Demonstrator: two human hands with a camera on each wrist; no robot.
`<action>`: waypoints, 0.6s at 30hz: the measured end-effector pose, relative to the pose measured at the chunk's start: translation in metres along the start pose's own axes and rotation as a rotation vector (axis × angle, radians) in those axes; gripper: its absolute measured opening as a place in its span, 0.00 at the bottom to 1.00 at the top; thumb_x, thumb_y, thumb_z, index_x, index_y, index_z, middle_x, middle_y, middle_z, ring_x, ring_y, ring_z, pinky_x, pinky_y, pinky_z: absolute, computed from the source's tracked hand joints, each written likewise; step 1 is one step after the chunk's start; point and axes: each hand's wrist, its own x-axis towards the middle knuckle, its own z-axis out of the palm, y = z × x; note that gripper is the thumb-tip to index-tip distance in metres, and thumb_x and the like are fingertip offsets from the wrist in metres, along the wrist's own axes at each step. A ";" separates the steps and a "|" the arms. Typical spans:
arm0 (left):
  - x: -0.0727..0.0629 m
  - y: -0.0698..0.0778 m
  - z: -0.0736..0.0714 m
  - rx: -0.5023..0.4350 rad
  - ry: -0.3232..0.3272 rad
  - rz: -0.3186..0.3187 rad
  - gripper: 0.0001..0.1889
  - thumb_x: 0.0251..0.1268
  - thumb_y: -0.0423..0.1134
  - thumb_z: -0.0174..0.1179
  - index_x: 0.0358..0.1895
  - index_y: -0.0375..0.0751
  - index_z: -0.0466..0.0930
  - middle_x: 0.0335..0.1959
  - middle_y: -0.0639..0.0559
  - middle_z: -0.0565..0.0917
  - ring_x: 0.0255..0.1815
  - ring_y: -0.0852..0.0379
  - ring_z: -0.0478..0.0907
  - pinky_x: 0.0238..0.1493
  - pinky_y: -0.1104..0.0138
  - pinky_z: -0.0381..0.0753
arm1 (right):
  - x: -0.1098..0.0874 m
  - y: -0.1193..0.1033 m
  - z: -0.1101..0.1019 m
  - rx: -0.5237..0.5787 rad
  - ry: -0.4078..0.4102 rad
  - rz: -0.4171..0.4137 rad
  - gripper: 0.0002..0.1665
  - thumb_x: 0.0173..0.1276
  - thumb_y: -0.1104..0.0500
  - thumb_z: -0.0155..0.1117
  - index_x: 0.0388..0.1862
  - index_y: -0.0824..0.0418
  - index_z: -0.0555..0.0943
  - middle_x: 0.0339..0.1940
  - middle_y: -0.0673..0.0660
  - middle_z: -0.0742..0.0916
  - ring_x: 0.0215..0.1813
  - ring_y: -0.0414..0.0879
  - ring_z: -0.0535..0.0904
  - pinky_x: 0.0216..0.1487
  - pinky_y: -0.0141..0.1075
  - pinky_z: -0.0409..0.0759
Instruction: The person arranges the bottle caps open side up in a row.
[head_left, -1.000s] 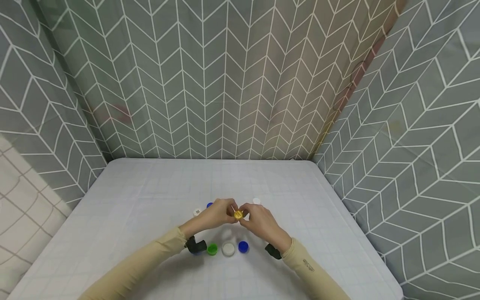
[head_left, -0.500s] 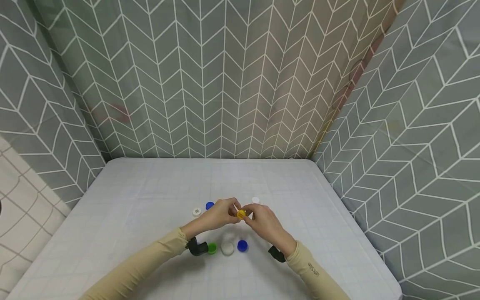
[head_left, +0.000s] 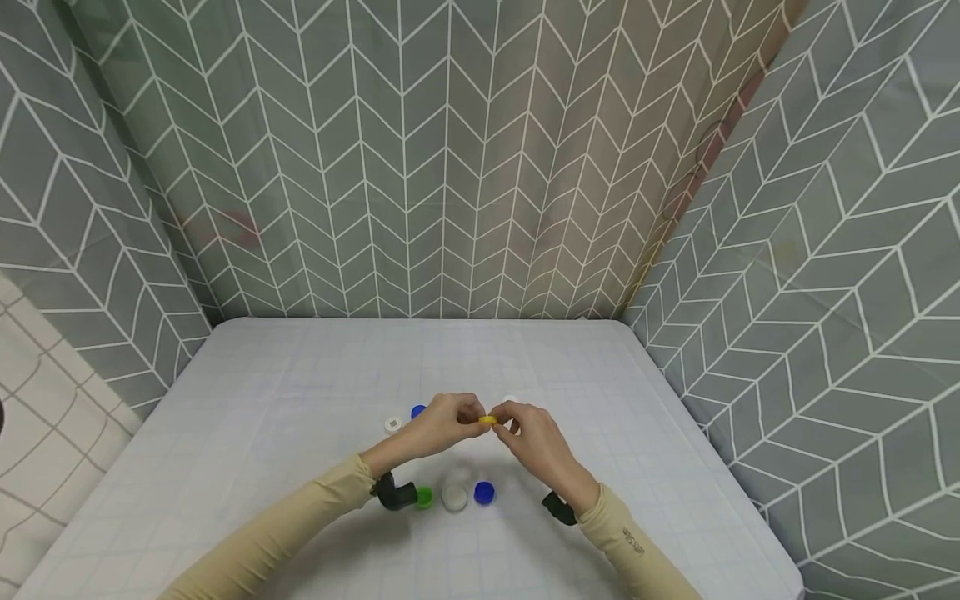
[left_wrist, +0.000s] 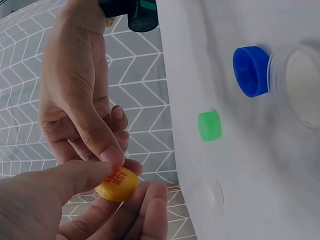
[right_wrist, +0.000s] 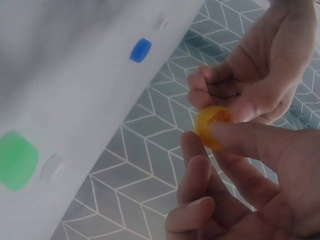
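Between both hands, above the table, is a yellow bottle cap (left_wrist: 118, 186) with a ridged side and red print on its top. My left hand (head_left: 447, 422) pinches it from the left between thumb and fingers. From the right, the thumb and fingers of my right hand (head_left: 534, 442) pinch it too. In the head view the cap appears nearly edge-on. The right wrist view shows its printed face, with a thumb over part of it.
Nearer the body lie a green cap (head_left: 424, 498), a larger whitish lid (head_left: 454, 498) and a blue cap (head_left: 484, 493). Beyond the left forearm are a white cap (head_left: 393, 425) and another blue cap (head_left: 417, 412). A white cap (head_left: 511, 398) lies partly hidden behind the right hand.
The yellow cap has been turned over in the fingers, from its hollow side, to its printed top, to nearly edge-on. Both hands have shifted slightly right and away from the body.
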 end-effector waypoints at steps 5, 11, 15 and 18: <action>0.000 0.000 0.001 -0.008 0.008 0.009 0.09 0.66 0.48 0.61 0.38 0.47 0.81 0.33 0.56 0.86 0.35 0.64 0.82 0.38 0.70 0.81 | -0.001 0.003 0.001 0.003 0.021 0.007 0.07 0.62 0.61 0.69 0.40 0.53 0.85 0.33 0.45 0.87 0.31 0.37 0.77 0.31 0.27 0.73; -0.001 -0.003 0.002 -0.008 0.014 -0.010 0.10 0.67 0.51 0.59 0.39 0.49 0.82 0.36 0.56 0.86 0.39 0.64 0.82 0.42 0.69 0.82 | -0.002 0.002 0.001 0.013 0.033 0.000 0.10 0.62 0.59 0.70 0.42 0.56 0.86 0.36 0.48 0.89 0.33 0.38 0.78 0.32 0.27 0.73; 0.000 -0.006 0.002 -0.012 0.025 -0.025 0.10 0.66 0.50 0.61 0.41 0.50 0.82 0.37 0.59 0.87 0.41 0.63 0.84 0.44 0.67 0.83 | -0.002 0.002 0.001 0.045 0.024 0.005 0.12 0.63 0.57 0.69 0.45 0.59 0.86 0.38 0.51 0.89 0.34 0.40 0.79 0.32 0.27 0.74; 0.000 -0.007 0.002 -0.034 0.022 -0.036 0.10 0.64 0.47 0.63 0.42 0.47 0.82 0.39 0.55 0.88 0.42 0.60 0.85 0.44 0.65 0.83 | -0.003 0.003 0.003 0.061 0.003 0.017 0.12 0.64 0.56 0.68 0.45 0.59 0.86 0.38 0.51 0.89 0.34 0.39 0.78 0.32 0.26 0.73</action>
